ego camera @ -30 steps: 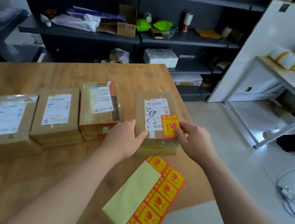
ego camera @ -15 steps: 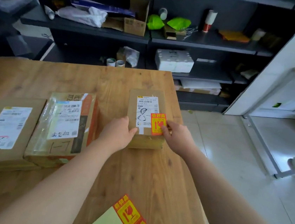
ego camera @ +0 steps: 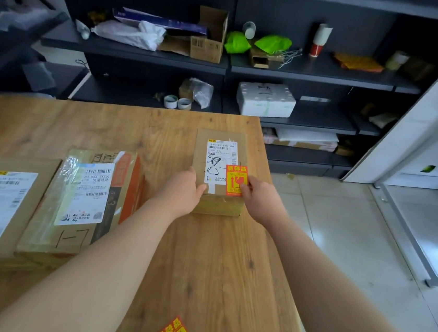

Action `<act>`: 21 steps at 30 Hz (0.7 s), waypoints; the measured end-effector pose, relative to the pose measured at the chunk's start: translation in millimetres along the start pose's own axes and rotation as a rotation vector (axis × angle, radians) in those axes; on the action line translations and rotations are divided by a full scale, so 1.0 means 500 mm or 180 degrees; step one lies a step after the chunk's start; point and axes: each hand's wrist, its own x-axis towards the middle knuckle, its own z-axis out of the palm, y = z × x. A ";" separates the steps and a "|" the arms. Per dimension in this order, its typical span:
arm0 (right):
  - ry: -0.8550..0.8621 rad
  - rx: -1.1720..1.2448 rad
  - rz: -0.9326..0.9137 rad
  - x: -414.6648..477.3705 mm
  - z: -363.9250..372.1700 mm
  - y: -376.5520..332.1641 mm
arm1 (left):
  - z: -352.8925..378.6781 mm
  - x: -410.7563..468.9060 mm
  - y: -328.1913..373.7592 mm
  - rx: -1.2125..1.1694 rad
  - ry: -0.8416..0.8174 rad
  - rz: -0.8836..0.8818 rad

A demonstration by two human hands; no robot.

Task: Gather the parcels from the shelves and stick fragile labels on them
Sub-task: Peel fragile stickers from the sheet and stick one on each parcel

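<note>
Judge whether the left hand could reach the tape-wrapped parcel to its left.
Probably yes: the left hand grips the small parcel, but only bare table lies between it and the tape-wrapped parcel, which sits close by.

Labelled parcel (ego camera: 220, 160) pushed farther back, out of line
</note>
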 end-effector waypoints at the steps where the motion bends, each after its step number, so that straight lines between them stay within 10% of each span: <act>1: 0.0005 0.0001 0.0024 0.014 -0.002 0.000 | -0.001 0.012 0.003 0.0004 0.0016 -0.0001; 21: 0.0488 -0.0741 -0.0173 0.178 -0.023 -0.014 | -0.042 0.162 0.016 0.0874 0.0276 0.0152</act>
